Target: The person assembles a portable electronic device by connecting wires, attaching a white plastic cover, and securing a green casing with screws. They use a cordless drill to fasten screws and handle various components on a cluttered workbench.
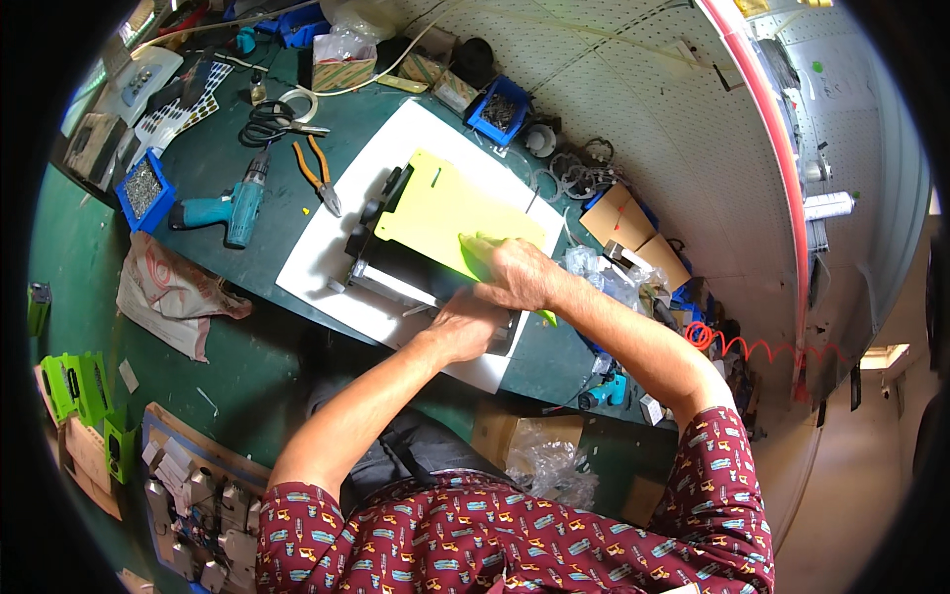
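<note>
A flat yellow-green panel [455, 203] with cut notches lies over a dark machine body [421, 259] in the middle of the bench. My right hand [522, 274] is closed on the panel's near right edge, its fingers bent over the top face. Just below it, my left hand [467, 325] reaches to the near right end of the dark body; its fingertips are hidden behind the right hand and the body. A silver bar [391, 284] runs along the near side of the body. Under everything is a white board [309, 259].
Left of the board lie orange-handled pliers [318, 178], a teal cordless drill [233, 203] and a blue bin of screws [146, 191]. Another blue bin [499, 111] and cardboard boxes [633, 233] line the back wall. A second teal tool [604, 393] sits near the right edge.
</note>
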### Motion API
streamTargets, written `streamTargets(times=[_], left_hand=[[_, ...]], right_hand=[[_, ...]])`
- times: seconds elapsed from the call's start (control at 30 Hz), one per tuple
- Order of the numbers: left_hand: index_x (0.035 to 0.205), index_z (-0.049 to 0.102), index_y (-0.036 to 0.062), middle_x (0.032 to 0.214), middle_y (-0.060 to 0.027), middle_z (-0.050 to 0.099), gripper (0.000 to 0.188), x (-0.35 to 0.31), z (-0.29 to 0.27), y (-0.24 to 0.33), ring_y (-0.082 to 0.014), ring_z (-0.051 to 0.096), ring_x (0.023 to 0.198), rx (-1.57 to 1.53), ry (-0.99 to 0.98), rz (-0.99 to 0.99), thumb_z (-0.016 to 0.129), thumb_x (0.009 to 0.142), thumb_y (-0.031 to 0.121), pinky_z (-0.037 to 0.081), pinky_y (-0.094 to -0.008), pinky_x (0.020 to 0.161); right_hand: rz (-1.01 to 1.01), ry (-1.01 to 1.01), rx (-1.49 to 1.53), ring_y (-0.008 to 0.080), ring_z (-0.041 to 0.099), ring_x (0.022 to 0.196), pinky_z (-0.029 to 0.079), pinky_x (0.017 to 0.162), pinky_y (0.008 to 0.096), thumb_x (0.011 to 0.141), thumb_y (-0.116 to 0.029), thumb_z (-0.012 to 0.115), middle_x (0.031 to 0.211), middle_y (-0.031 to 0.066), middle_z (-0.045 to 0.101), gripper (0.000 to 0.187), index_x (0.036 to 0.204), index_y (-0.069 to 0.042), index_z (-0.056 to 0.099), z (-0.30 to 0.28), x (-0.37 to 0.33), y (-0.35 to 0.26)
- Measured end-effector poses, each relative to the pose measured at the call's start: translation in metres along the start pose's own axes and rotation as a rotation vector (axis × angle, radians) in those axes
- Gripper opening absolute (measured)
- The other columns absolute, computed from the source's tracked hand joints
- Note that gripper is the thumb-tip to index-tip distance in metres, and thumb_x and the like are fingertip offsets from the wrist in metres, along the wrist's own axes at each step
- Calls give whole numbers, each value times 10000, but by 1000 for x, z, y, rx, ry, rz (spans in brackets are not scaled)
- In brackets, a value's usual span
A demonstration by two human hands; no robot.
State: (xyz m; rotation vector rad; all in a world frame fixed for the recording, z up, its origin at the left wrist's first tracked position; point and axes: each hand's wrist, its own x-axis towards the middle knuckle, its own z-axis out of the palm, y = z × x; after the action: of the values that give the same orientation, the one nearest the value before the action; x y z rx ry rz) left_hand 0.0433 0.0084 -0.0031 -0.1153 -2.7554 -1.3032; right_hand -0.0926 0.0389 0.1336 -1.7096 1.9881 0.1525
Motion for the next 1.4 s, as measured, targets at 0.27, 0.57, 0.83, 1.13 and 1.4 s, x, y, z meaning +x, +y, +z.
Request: streamTargets(times=[0.27, 0.57, 0.83, 1.13, 1.4], left_hand=[[1371, 588, 59, 1387, -183, 620, 376, -15, 20, 17, -314, 594, 1294, -122, 39, -139, 480, 1057, 233, 464, -428, 1123], [1089, 704, 25, 1064, -196, 733, 207, -13, 70, 0, -305, 718, 1030, -403, 379, -220, 546, 983, 108, 571, -422, 888], [1286, 644, 41, 1325, -168, 641, 329, -23, 26, 12, -294, 624, 1225, 111, -57, -134, 536, 990, 136, 497, -443, 1039], [1090, 725, 35, 1162, -127, 689, 219, -146, -82, -18, -306, 646, 1111, -146, 138, 27, 729, 896, 135, 485, -471, 1038], [1523, 461, -44, 1498, -249, 543, 532, -126, -126, -101, -400, 497, 1409, -224, 419, -444, 577, 1020, 82, 360, -453, 1200]], right_hand=[[74, 190, -168, 517, 596, 1266, 578, 957, 512, 763, -254, 838, 1392, 384, 540, 917, 1528, 46, 431, 66, -6, -17], [228, 187, -82, 534, 526, 1370, 551, 1029, 534, 733, -244, 871, 1507, 378, 476, 935, 1544, -29, 457, 68, 1, -33], [261, 255, -44, 514, 534, 1374, 555, 1037, 515, 725, -220, 881, 1494, 338, 508, 901, 1524, -59, 497, 73, -3, -34], [372, 261, 88, 480, 150, 1597, 151, 1243, 721, 754, -475, 882, 1709, 290, 174, 1105, 1628, -97, 320, 99, 4, -52], [423, 440, 72, 427, 271, 1574, 193, 1203, 759, 864, -370, 777, 1696, 264, 259, 996, 1673, -104, 260, 155, 40, -63]])
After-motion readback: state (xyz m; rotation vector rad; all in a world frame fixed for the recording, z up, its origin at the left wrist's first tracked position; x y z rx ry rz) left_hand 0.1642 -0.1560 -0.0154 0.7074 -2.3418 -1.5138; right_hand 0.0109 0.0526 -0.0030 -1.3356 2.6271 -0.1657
